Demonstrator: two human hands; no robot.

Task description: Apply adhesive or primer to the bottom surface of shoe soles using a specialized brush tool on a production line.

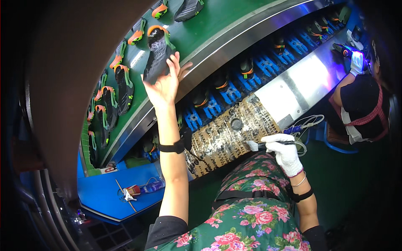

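My bare left hand (164,85) reaches up over the edge of the green conveyor belt and grips a black shoe sole (158,58) by one end. Its far end carries an orange rim and a green side piece. In a white knitted glove, my right hand (284,151) is closed on a brush (253,145) with pale bristles and a dark handle. The brush hovers beside the near edge of a bench section covered in brown cardboard and clear tape (228,136), close to my flowered apron (251,209).
Several similar soles (124,90) lie on the green belt (201,31) behind its metal rail (217,52). Blue racks (230,94) holding shoes run below the rail. A blue side table (100,188) bears a red-and-white container (133,190). At right, a co-worker's gloved hand (356,62) is under violet light.
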